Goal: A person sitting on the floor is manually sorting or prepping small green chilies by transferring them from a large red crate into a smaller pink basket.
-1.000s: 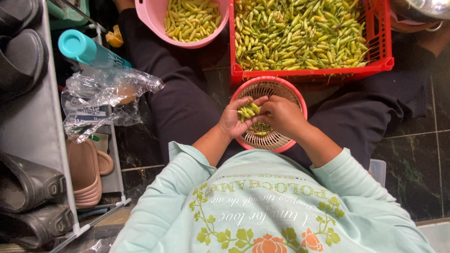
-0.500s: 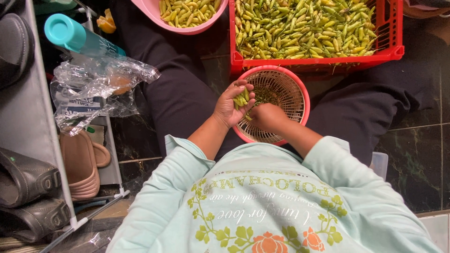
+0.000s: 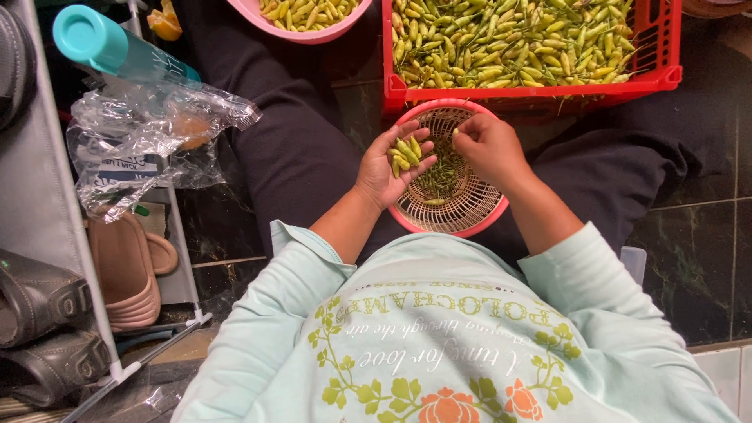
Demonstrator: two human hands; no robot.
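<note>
My left hand [image 3: 384, 176] is cupped palm up over the left rim of a small round pink basket [image 3: 470, 219] and holds a few green-yellow chilies [image 3: 405, 153]. My right hand [image 3: 489, 145] hovers over the basket's upper part, its fingertips pinched on a small chili or stem; which one I cannot make out. Green stems and bits lie in the basket. The basket rests on my lap between my dark trouser legs.
A red crate [image 3: 540, 92] full of chilies stands just beyond the basket. A pink bowl [image 3: 301, 35] of chilies is at top left. A teal bottle [image 3: 102, 43], a crumpled plastic bag [image 3: 149, 133], sandals [image 3: 125, 266] and dark shoes [image 3: 47, 313] fill a rack on the left.
My hands have drawn apart. The left hand turned palm up with the chilies, and the right hand moved up over the basket's far side.
</note>
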